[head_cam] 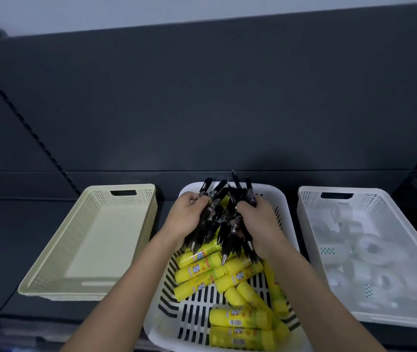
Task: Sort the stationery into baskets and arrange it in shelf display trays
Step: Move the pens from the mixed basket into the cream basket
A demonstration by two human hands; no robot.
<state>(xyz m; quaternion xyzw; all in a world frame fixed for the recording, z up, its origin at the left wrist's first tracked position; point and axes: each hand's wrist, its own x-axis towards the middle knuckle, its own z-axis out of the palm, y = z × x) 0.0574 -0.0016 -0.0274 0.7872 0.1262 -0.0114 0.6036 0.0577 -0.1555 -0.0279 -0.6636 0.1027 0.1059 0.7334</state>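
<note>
A big bundle of black pens [223, 217] is lifted over the far half of the white slotted basket [174, 313] in the middle. My left hand [185, 215] grips the bundle from the left and my right hand [259, 222] grips it from the right, fingers curled round the pens. Several yellow glue sticks [237, 283] lie in the basket's near half, partly under the pens. One yellow glue stick seems caught inside the bundle.
An empty cream basket [50, 270] sits to the left on the dark shelf [4, 250]. A white basket [311, 224] with several rolls of clear tape [369, 250] sits to the right. A dark back panel rises behind all three.
</note>
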